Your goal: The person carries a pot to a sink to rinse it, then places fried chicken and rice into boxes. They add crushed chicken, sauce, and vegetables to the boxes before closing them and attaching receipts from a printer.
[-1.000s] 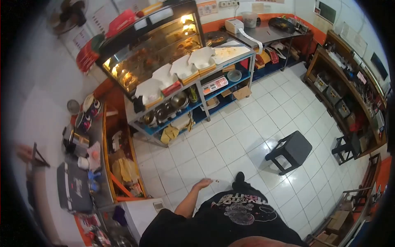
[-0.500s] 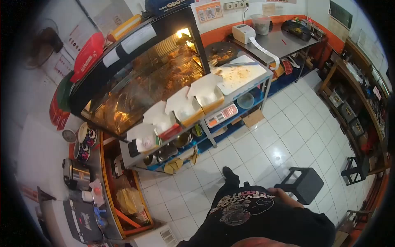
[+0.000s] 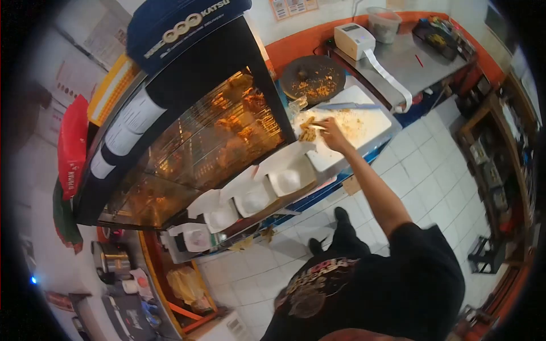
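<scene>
My right hand [image 3: 334,136] reaches out over the white cutting board [image 3: 372,120]. Its fingers are closed on a crumpled yellowish-brown piece [image 3: 307,134] at the board's left side; its exact kind is too blurred to tell. Brown crumbs lie scattered across the board. A long knife [image 3: 355,106] rests along the board's far edge. Just beyond it is a dark round pan [image 3: 301,69] with orange-brown crumbs. Nearer me, several open white paper boxes [image 3: 293,179] stand in a row along the counter. My left hand is out of view.
At the left a glass heated display case [image 3: 187,150] holds browned food. A label printer [image 3: 354,41] with a trailing paper strip stands on the metal table [image 3: 401,68] at the back. A black stool [image 3: 487,254] and wooden shelves [image 3: 483,122] are at the right.
My right hand has gone from beside my body to the cutting board and closed on the yellowish-brown piece. My view has shifted closer to the display case and board.
</scene>
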{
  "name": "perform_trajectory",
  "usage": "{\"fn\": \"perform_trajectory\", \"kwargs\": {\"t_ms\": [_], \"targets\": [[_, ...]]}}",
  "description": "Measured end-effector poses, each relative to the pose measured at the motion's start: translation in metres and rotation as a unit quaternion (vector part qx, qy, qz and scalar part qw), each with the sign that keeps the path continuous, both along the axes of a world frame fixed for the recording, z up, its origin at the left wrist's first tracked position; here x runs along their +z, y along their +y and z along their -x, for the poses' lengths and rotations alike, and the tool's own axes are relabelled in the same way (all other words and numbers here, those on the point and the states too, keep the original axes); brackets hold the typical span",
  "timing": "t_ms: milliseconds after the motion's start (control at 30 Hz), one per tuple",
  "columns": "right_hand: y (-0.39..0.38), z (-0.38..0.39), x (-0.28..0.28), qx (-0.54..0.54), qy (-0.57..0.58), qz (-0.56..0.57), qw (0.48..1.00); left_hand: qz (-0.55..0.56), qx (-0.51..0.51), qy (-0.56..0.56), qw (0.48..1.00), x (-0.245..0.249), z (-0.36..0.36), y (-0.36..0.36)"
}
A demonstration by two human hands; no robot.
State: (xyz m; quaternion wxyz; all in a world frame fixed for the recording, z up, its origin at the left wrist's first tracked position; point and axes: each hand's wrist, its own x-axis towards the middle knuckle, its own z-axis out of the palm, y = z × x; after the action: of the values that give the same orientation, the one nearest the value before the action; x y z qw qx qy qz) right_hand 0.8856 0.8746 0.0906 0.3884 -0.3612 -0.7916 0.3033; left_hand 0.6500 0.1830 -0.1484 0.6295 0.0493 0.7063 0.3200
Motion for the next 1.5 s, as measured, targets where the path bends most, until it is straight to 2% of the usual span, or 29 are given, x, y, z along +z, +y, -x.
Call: {"fn": "perform_trajectory", "kwargs": {"t_ms": [33, 67, 100, 133, 233, 267, 300, 333, 400, 433, 500, 533, 633, 700, 800, 900, 1000, 1033, 1067, 1100, 1133, 1167, 1233, 1267, 1333, 1367, 1400, 1467, 1500], "targets": [[0.034, 0.026, -0.014, 0.036, -0.047, 0.001, 0.998, -0.009, 0.013, -0.001, 1.0, -0.013, 0.004, -0.005], [0.07, 0.051, -0.019, 0.1, -0.201, -0.181, 0.958, -0.018, 0.022, -0.015, 0.999, 0.014, -0.002, 0.019], [0.086, 0.074, -0.032, 0.052, -0.231, -0.079, 0.968, -0.035, 0.108, 0.003, 0.994, 0.055, 0.001, 0.033], [0.092, 0.096, -0.028, 0.004, -0.257, 0.026, 0.966, 0.029, 0.181, 0.027, 0.983, 0.12, -0.013, 0.083], [0.125, 0.12, -0.053, -0.013, -0.329, 0.063, 0.942, 0.053, 0.211, 0.107, 0.97, 0.175, -0.035, 0.136], [0.133, 0.126, -0.067, -0.123, -0.166, 0.172, 0.963, 0.048, 0.177, 0.136, 0.974, 0.187, -0.042, 0.149], [0.155, 0.114, -0.102, -0.013, -0.171, -0.078, 0.982, 0.04, 0.143, 0.161, 0.976, 0.195, -0.051, 0.164], [0.136, 0.099, -0.065, -0.081, -0.044, -0.087, 0.992, 0.006, 0.128, 0.179, 0.975, 0.199, -0.058, 0.179], [0.109, 0.058, -0.002, -0.058, 0.069, -0.003, 0.996, -0.054, 0.095, 0.21, 0.972, 0.224, -0.073, 0.232], [0.09, 0.039, 0.028, -0.079, 0.078, 0.072, 0.991, -0.1, 0.078, 0.213, 0.969, 0.24, -0.078, 0.265], [0.055, 0.001, 0.065, -0.052, 0.108, 0.035, 0.992, -0.199, -0.005, 0.278, 0.94, 0.29, -0.094, 0.354], [0.036, -0.017, 0.083, -0.001, 0.114, 0.045, 0.992, -0.27, 0.022, 0.25, 0.929, 0.298, -0.101, 0.392], [-0.019, -0.049, 0.125, 0.077, 0.098, 0.067, 0.99, -0.369, -0.053, 0.404, 0.835, 0.38, -0.138, 0.508], [-0.038, -0.064, 0.143, 0.108, 0.068, 0.03, 0.991, -0.422, -0.037, 0.401, 0.812, 0.387, -0.151, 0.556], [-0.047, -0.083, 0.156, 0.104, 0.041, 0.024, 0.993, -0.429, -0.029, 0.33, 0.84, 0.364, -0.159, 0.583], [-0.049, -0.095, 0.159, 0.018, 0.033, 0.073, 0.997, -0.444, 0.036, 0.357, 0.821, 0.364, -0.171, 0.581], [-0.059, -0.098, 0.178, -0.019, -0.164, 0.152, 0.975, -0.456, 0.049, 0.405, 0.791, 0.373, -0.171, 0.565], [-0.057, -0.098, 0.173, 0.043, -0.187, 0.171, 0.966, -0.458, 0.02, 0.444, 0.77, 0.375, -0.167, 0.557], [-0.06, -0.088, 0.177, 0.083, -0.175, 0.238, 0.952, -0.476, -0.004, 0.487, 0.732, 0.371, -0.162, 0.548], [-0.064, -0.079, 0.164, 0.118, -0.09, 0.332, 0.931, -0.483, -0.01, 0.448, 0.752, 0.379, -0.162, 0.539], [-0.069, -0.067, 0.149, 0.148, -0.012, 0.426, 0.893, -0.516, -0.048, 0.518, 0.681, 0.382, -0.155, 0.532], [-0.079, -0.047, 0.145, 0.175, -0.02, 0.423, 0.889, -0.514, -0.085, 0.529, 0.669, 0.394, -0.153, 0.518], [-0.1, -0.006, 0.142, 0.146, 0.23, 0.349, 0.897, -0.512, -0.082, 0.567, 0.64, 0.394, -0.143, 0.496], [-0.106, 0.009, 0.14, 0.161, 0.224, 0.347, 0.896, -0.519, -0.079, 0.572, 0.63, 0.394, -0.135, 0.485], [-0.118, 0.041, 0.136, 0.172, 0.357, 0.573, 0.717, -0.514, -0.063, 0.577, 0.631, 0.4, -0.115, 0.461], [-0.129, 0.056, 0.14, 0.183, 0.352, 0.571, 0.719, -0.515, -0.059, 0.575, 0.634, 0.404, -0.102, 0.448], [-0.144, 0.072, 0.146, 0.243, 0.379, 0.606, 0.656, -0.513, -0.051, 0.581, 0.629, 0.406, -0.09, 0.436], [-0.172, 0.108, 0.155, 0.354, 0.417, 0.662, 0.512, -0.513, -0.04, 0.523, 0.68, 0.408, -0.064, 0.409], [-0.184, 0.127, 0.152, 0.416, 0.38, 0.649, 0.511, -0.52, -0.027, 0.512, 0.683, 0.408, -0.049, 0.395]]}}
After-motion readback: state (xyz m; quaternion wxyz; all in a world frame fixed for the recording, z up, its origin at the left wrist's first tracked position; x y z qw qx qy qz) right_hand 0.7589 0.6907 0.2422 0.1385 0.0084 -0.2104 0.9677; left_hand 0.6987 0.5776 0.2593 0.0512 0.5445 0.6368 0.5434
